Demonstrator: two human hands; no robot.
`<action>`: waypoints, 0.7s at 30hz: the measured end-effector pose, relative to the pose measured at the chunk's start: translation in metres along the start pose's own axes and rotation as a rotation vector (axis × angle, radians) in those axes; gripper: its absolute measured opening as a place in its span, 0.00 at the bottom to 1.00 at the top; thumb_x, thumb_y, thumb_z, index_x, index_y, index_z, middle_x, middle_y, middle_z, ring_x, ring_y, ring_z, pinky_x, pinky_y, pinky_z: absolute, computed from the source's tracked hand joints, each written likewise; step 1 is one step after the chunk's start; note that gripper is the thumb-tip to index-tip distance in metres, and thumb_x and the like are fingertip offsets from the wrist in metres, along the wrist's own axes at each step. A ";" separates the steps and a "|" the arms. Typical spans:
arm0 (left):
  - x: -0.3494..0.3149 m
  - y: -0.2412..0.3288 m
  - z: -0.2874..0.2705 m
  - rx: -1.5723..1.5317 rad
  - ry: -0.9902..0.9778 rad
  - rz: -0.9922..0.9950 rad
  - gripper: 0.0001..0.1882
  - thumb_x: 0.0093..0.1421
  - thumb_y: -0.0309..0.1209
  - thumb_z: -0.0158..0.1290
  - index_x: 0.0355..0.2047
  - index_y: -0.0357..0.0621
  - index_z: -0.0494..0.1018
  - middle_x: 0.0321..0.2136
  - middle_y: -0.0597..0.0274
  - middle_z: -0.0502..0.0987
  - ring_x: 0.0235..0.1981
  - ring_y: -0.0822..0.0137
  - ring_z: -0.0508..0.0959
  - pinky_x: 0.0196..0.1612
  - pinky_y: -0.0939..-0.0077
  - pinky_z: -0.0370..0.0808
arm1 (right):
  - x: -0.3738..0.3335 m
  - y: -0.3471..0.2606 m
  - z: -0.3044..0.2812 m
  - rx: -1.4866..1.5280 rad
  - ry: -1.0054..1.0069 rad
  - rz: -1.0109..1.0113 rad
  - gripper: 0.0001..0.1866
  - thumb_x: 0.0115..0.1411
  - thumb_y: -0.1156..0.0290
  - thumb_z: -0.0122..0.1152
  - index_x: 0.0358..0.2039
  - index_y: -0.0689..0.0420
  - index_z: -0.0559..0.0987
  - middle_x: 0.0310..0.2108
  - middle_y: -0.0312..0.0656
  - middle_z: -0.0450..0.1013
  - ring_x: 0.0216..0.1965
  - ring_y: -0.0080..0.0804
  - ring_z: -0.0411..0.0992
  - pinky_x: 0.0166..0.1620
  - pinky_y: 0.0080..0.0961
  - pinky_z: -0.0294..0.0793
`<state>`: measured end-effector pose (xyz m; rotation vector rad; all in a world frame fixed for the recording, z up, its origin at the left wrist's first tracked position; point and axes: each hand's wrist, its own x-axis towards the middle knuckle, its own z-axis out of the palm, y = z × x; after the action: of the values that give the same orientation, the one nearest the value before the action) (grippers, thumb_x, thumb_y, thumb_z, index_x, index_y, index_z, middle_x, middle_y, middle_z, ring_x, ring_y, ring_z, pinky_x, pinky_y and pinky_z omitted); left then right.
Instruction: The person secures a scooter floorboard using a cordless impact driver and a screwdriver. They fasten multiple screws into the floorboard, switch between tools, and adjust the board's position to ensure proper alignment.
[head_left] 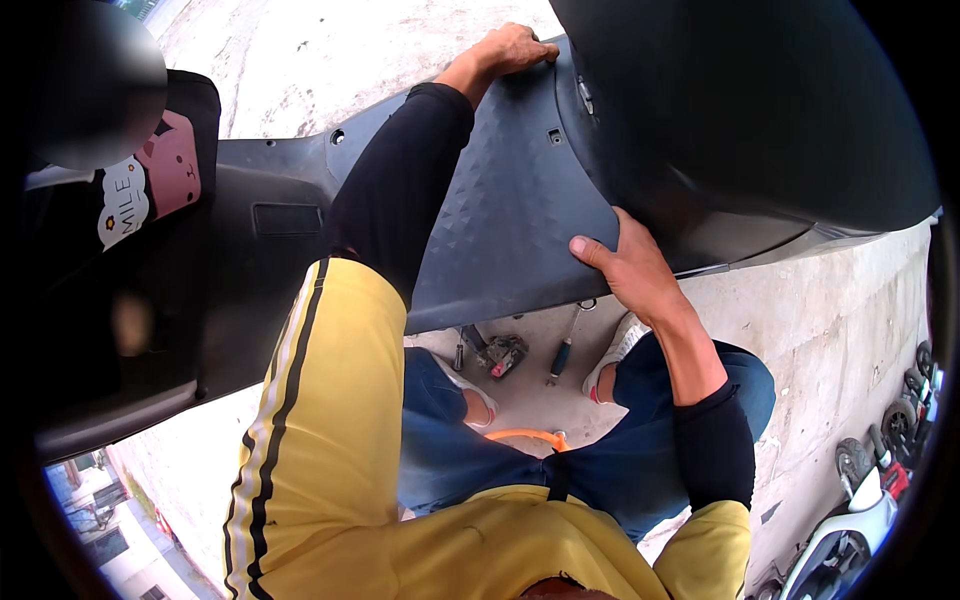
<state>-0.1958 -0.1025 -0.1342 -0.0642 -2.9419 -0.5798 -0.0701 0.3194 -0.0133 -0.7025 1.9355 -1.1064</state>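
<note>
A black plastic footboard panel (500, 200) of a scooter stretches across in front of me. My left hand (512, 48) reaches to its far edge, fingers curled down on the corner beside the seam with the dark seat-side body (740, 110). At the near side my right hand (632, 264) grips the panel's edge next to the same seam. Its thumb lies on top, and some of its fingers are hidden beneath. A small square hole with a metal fastener (555, 137) shows between the two hands. Another round hole (337, 136) sits at the panel's far left corner.
Below the panel, a power drill (502, 354) and a blue-handled hand tool (562, 358) lie on the concrete between my feet. Part of an orange seat (525, 436) shows under me. The scooter's front part (265, 190) with stickers stands left; parked two-wheelers (850, 530) line the right.
</note>
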 end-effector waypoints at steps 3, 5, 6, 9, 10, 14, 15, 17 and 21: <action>0.006 0.011 0.016 0.099 0.067 0.056 0.15 0.68 0.48 0.49 0.47 0.67 0.82 0.45 0.44 0.83 0.47 0.39 0.82 0.50 0.51 0.80 | 0.001 0.015 0.003 -0.081 0.079 -0.025 0.36 0.62 0.59 0.67 0.61 0.75 0.70 0.53 0.64 0.77 0.57 0.55 0.76 0.62 0.38 0.70; 0.015 0.011 0.016 0.094 0.090 0.060 0.18 0.68 0.48 0.49 0.49 0.59 0.82 0.47 0.43 0.83 0.48 0.40 0.81 0.52 0.52 0.79 | -0.001 0.005 0.004 -0.119 0.136 -0.081 0.38 0.62 0.59 0.67 0.61 0.78 0.69 0.53 0.67 0.77 0.57 0.58 0.76 0.63 0.38 0.70; 0.013 -0.001 0.008 0.086 0.103 0.038 0.18 0.69 0.46 0.50 0.50 0.55 0.81 0.48 0.44 0.82 0.49 0.43 0.81 0.54 0.54 0.78 | -0.001 -0.010 0.008 -0.133 0.122 -0.092 0.39 0.62 0.59 0.66 0.62 0.79 0.68 0.52 0.68 0.77 0.57 0.60 0.76 0.63 0.38 0.70; -0.006 -0.032 -0.001 0.058 0.094 -0.028 0.18 0.72 0.39 0.51 0.54 0.44 0.79 0.52 0.46 0.81 0.53 0.49 0.80 0.58 0.57 0.76 | -0.007 -0.052 0.011 -0.169 0.061 -0.046 0.39 0.62 0.60 0.65 0.61 0.83 0.67 0.51 0.73 0.76 0.56 0.64 0.76 0.63 0.38 0.70; -0.010 -0.030 0.003 0.040 0.110 0.000 0.19 0.72 0.37 0.49 0.56 0.41 0.77 0.53 0.45 0.81 0.54 0.49 0.80 0.58 0.57 0.75 | -0.007 -0.050 0.013 -0.168 0.050 -0.045 0.39 0.62 0.60 0.65 0.61 0.82 0.67 0.50 0.74 0.76 0.56 0.64 0.76 0.63 0.39 0.70; -0.006 0.077 0.002 -0.174 0.202 0.020 0.20 0.71 0.33 0.44 0.57 0.40 0.77 0.55 0.43 0.79 0.56 0.44 0.78 0.59 0.56 0.73 | -0.011 -0.034 0.000 -0.162 0.104 0.022 0.39 0.62 0.61 0.64 0.61 0.82 0.67 0.50 0.75 0.75 0.56 0.64 0.76 0.63 0.39 0.70; -0.016 0.067 -0.002 -0.095 0.236 0.093 0.20 0.71 0.33 0.44 0.56 0.40 0.77 0.55 0.43 0.79 0.56 0.43 0.77 0.58 0.55 0.74 | -0.010 -0.035 0.003 -0.151 0.073 0.013 0.38 0.63 0.61 0.64 0.62 0.82 0.67 0.50 0.75 0.75 0.56 0.64 0.76 0.63 0.39 0.70; -0.037 0.041 0.004 0.050 0.285 0.242 0.20 0.70 0.34 0.45 0.55 0.39 0.78 0.56 0.42 0.79 0.56 0.43 0.77 0.58 0.54 0.74 | -0.007 -0.030 0.009 -0.116 0.060 -0.052 0.37 0.63 0.61 0.64 0.61 0.82 0.67 0.51 0.75 0.75 0.57 0.63 0.76 0.63 0.39 0.70; -0.025 0.113 -0.050 -0.118 -0.193 -0.251 0.20 0.70 0.37 0.49 0.57 0.44 0.78 0.52 0.38 0.81 0.52 0.42 0.81 0.55 0.52 0.76 | -0.013 -0.025 0.004 -0.175 0.158 -0.067 0.35 0.63 0.63 0.64 0.60 0.81 0.68 0.51 0.75 0.74 0.57 0.61 0.76 0.63 0.38 0.69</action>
<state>-0.1571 -0.0174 -0.0500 0.2553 -3.1227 -0.8245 -0.0579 0.3155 0.0120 -0.7997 2.1772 -1.0691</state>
